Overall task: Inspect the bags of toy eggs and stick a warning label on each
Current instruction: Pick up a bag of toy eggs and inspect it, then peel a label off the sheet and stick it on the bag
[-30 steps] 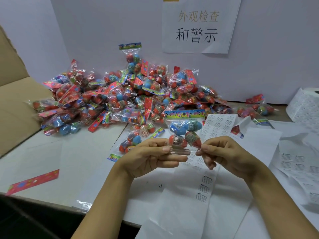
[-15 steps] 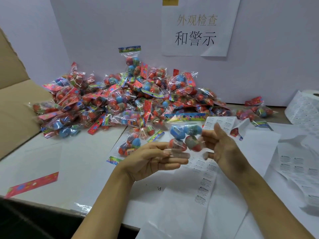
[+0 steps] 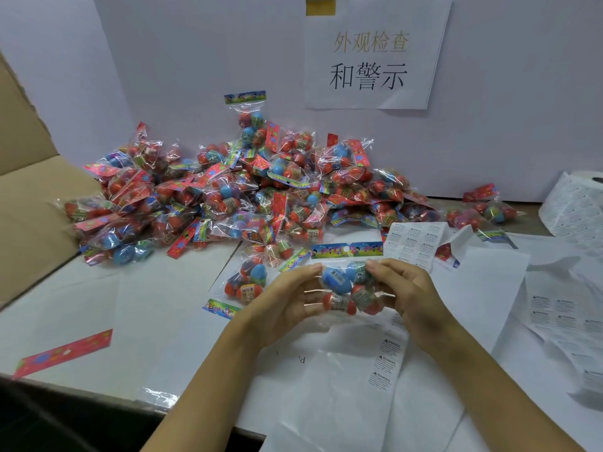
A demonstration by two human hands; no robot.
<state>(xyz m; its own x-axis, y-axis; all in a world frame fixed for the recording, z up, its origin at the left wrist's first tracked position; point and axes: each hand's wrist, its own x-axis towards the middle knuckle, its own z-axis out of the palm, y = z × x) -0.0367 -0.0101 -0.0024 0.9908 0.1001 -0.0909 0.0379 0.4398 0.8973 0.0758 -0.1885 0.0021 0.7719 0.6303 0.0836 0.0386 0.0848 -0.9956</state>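
Note:
A clear bag of toy eggs [image 3: 347, 288], blue and red eggs under a colourful header card, is held above the table between both hands. My left hand [image 3: 284, 298] cups its left side with fingers behind the bag. My right hand [image 3: 404, 295] grips the right side, thumb on the front. A big pile of egg bags [image 3: 228, 194] lies at the back against the wall. One separate bag [image 3: 246, 282] lies just left of my hands. A strip of warning labels [image 3: 385, 363] lies on the table under my hands.
A label sheet [image 3: 412, 239] lies behind the held bag, and a label roll [image 3: 577, 207] stands at the far right. An open cardboard box [image 3: 29, 190] is on the left. A loose red header card [image 3: 65, 352] lies near the front-left edge. White backing papers [image 3: 489, 288] cover the right.
The bag was held by its lower edge between both hands' fingertips. Now both hands have closed around its sides, the right hand moving up onto the eggs, and the bag's barcoded side shows.

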